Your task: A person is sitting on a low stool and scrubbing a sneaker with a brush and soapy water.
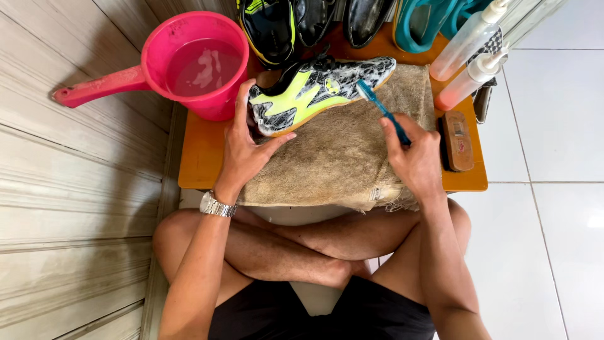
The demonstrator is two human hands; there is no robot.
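A black, white and neon-yellow sports shoe point(321, 88) lies on its side on a beige towel point(340, 157) spread over a low orange table point(201, 151). My left hand point(245, 148) grips the shoe at its heel end, thumb under the sole. My right hand point(412, 157) holds a blue toothbrush point(380, 107), its bristle head touching the shoe's toe area. A metal watch point(217, 206) sits on my left wrist.
A pink water scoop point(189, 63) with soapy water stands at the table's left. More shoes point(302, 22) line the back edge. Two spray bottles point(472, 56) and a wooden brush point(457, 141) lie at the right. My crossed legs are below; white tiled floor right.
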